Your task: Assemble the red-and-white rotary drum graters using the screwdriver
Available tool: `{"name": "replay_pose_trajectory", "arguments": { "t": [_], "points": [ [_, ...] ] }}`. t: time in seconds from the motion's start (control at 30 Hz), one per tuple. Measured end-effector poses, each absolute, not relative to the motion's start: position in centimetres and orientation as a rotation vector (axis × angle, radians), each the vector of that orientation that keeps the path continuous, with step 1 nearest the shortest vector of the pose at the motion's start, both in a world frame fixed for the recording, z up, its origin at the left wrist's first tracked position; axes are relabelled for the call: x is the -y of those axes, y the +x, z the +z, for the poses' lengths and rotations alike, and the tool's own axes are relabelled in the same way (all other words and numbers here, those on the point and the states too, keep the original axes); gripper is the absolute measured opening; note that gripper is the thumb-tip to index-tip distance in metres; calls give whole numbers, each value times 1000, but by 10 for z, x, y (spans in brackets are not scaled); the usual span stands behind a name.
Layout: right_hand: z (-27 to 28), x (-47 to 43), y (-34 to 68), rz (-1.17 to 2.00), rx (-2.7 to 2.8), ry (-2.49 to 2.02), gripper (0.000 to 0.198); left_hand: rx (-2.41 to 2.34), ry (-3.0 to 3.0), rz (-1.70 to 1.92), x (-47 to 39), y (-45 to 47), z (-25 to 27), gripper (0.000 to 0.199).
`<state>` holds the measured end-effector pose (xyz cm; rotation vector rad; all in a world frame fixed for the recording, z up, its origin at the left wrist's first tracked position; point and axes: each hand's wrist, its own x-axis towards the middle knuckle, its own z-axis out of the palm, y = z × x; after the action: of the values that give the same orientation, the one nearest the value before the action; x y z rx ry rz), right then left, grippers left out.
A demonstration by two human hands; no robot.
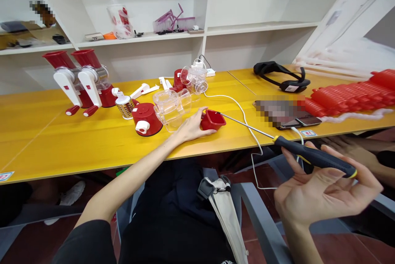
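My left hand [196, 127] is closed round a small red plastic hopper [214, 120] on the yellow table. My right hand [327, 190] grips a long screwdriver [311, 156] by its dark blue and yellow handle, above the table's front edge. Its thin metal shaft slopes left, and the tip appears at the rim of the hopper; whether it touches cannot be made out. Left of my left hand stand a clear plastic housing [169, 107] and a red base with a white knob [146, 119]. A metal grater drum [125, 105] lies beyond the base.
Two assembled red and white rotary graters [92, 78] stand at the left. White handle parts [143, 90] and another clear housing [197, 78] lie farther back. A white cable [243, 111], a tablet [280, 113], a black headset [280, 75] and several stacked red parts [348, 95] occupy the right.
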<state>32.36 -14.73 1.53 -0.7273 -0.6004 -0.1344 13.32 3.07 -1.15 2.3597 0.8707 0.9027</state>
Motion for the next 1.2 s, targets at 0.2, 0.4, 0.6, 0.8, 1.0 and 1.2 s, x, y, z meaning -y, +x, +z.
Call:
{"name": "replay_pose_trajectory", "arguments": {
  "t": [0.2, 0.4, 0.6, 0.8, 1.0, 1.2],
  "points": [
    [9, 147, 333, -87, 589, -687, 35, -862, 2552, 1115, -4, 125, -10, 77],
    [7, 155, 333, 126, 558, -732, 18, -912, 2370, 1388, 59, 90, -6, 47],
    [1, 160, 328, 330, 600, -814, 19, -957, 1687, 1305, 83, 69, 8, 45],
    [7, 166, 314, 391, 634, -806, 27, -906, 1466, 1250, 92, 73, 16, 52],
    [4, 167, 312, 447, 637, -816, 28, -936, 1391, 1256, 98, 67, 13, 36],
    [-2, 165, 308, 615, 614, -872, 28, -969, 1079, 1207, 116, 39, -5, 33]
  ]
}}
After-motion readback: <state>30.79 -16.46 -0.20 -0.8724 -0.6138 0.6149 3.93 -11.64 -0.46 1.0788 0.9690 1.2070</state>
